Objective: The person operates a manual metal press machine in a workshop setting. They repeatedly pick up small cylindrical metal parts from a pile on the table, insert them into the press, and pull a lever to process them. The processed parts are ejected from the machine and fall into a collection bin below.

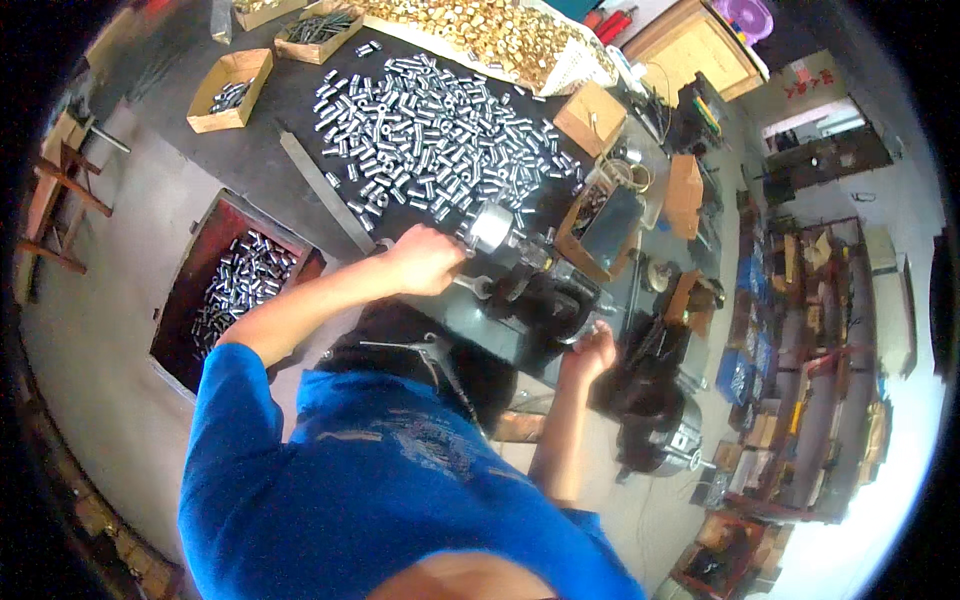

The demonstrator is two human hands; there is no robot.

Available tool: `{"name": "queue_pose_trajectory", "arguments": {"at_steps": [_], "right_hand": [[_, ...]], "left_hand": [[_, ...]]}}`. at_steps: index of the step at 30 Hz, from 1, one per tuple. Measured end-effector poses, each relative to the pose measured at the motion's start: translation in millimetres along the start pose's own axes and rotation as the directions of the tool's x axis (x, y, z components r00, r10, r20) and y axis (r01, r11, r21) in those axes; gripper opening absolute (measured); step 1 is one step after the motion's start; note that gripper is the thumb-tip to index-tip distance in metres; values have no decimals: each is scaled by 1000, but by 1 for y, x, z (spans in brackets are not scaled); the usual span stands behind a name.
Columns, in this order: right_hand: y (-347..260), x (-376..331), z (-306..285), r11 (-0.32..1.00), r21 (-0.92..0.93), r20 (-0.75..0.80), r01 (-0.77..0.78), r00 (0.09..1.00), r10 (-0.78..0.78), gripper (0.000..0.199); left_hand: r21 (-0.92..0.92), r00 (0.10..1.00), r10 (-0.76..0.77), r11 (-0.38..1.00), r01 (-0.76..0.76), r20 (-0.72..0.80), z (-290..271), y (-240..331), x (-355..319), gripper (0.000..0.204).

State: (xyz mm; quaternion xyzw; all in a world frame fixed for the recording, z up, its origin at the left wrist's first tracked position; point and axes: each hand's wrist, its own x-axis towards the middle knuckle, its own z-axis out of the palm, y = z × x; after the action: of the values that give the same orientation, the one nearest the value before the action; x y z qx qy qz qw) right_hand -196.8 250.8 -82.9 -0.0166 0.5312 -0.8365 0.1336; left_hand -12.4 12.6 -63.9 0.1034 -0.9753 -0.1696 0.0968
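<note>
A small bench lathe [545, 290] with a round silver chuck [490, 228] stands before me on the dark bench. My left hand [425, 260] is closed in a fist just left of the chuck; whatever its fingers hold is hidden. Beneath that hand runs a metal wrench [475, 287], its jaw end showing toward the lathe. My right hand [592, 352] is closed at the lathe's near right end, at the rim of a small silver handwheel [578, 332]. Beyond the chuck spreads a heap of short silver metal sleeves [430, 135].
A dark-red bin [170, 325] holding more sleeves stands at left. A long flat metal bar [325, 190] lies on the bench. Brass parts [490, 35] are piled at the back, near a small cardboard box [230, 90]. Another machine [655, 430] stands right, before loaded shelves [810, 370].
</note>
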Motion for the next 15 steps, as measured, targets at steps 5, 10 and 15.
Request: {"name": "queue_pose_trajectory", "arguments": {"at_steps": [5, 10, 15], "right_hand": [[1, 2, -1, 997, -72, -14, -19, 1000, 18, 13], [-1, 4, -3, 997, -17, 33, -72, 997, 72, 13], [1, 2, -6, 999, 12, 52, -32, 998, 31, 15]], "left_hand": [[-592, 963, -152, 806, -9, -222, -19, -15, -11, 12], [-985, 963, -252, 163, -56, -96, -74, -17, -13, 12], [-979, 966, -193, 140, -147, -172, -74, -11, -3, 14]]}}
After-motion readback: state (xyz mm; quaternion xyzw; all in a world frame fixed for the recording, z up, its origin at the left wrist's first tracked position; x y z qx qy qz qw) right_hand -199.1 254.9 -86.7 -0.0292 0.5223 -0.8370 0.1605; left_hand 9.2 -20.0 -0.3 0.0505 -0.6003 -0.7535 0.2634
